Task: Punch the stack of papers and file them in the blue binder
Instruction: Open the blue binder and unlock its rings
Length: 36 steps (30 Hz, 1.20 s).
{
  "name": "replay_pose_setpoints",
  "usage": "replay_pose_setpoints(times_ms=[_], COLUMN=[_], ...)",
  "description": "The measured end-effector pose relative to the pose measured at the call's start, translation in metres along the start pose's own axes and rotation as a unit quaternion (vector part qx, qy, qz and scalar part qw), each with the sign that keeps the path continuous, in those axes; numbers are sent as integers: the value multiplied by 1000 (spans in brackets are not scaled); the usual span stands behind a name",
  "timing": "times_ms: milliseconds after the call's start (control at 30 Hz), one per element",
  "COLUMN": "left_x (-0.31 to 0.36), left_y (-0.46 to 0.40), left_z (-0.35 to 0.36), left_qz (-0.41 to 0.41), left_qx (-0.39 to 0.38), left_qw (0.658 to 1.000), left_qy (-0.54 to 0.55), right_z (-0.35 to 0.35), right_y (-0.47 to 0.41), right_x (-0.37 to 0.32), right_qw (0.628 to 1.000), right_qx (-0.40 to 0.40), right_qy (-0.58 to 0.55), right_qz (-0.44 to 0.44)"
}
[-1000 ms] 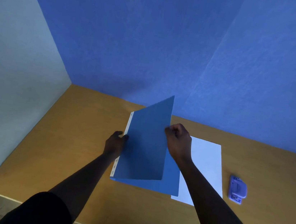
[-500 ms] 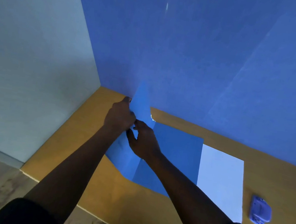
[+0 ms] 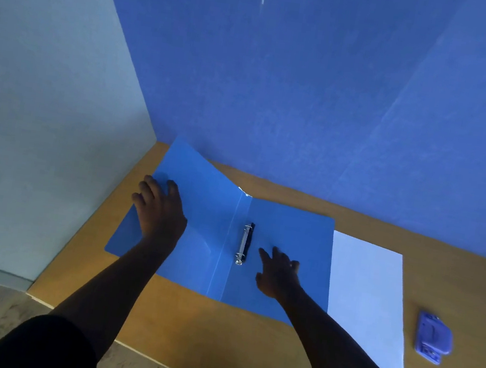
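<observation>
- Head view: the binder (image 3: 287, 236) lies open on the counter (image 3: 216, 331); left hand (image 3: 159, 208) presses flat on the left cover, fingers straight.
- Right hand (image 3: 278, 273) rests spread on the right cover, just right of the rings (image 3: 244, 242).
- Papers (image 3: 366, 292) lie right of it, long axis running away; the punch (image 3: 433, 337) sits farther right, so the right hand is nearer.

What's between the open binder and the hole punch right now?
The head view shows the stack of white papers lying flat between the blue binder and the hole punch, its left edge tucked under the binder's right cover.
</observation>
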<state>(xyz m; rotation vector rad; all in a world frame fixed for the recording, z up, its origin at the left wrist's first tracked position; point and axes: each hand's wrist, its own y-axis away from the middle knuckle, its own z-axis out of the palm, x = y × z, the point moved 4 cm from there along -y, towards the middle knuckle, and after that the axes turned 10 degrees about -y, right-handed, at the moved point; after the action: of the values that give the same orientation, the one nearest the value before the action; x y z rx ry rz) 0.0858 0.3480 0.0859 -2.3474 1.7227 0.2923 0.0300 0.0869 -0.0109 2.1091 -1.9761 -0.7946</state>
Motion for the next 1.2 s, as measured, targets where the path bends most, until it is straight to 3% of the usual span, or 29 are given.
replay_pose_setpoints(times_ms=[167,300,400,500,633,833,1200], left_x=[-10,-5,18,52,95,121,126], left_y=[-13,-10,-2,14,34,42,37], left_z=[39,76,84,83,84,94,105], left_qz=[-26,9,128,275,338,341,313], left_qx=[-19,-81,-81,-84,-170,-181,-169], left_qw=[997,994,984,939,884,858,865], left_qy=[76,75,94,190,274,338,353], right_z=[21,26,29,28,17,16,26], right_y=[-1,-4,-6,-7,-12,-28,-41], right_x=[11,10,10,7,1,-14,-13], right_qw=[999,999,999,1000,996,967,942], right_qx=[-23,-25,-18,2,75,59,54], right_qy=[39,38,33,18,-40,-249,-330], right_qz=[12,23,24,23,11,-22,-5])
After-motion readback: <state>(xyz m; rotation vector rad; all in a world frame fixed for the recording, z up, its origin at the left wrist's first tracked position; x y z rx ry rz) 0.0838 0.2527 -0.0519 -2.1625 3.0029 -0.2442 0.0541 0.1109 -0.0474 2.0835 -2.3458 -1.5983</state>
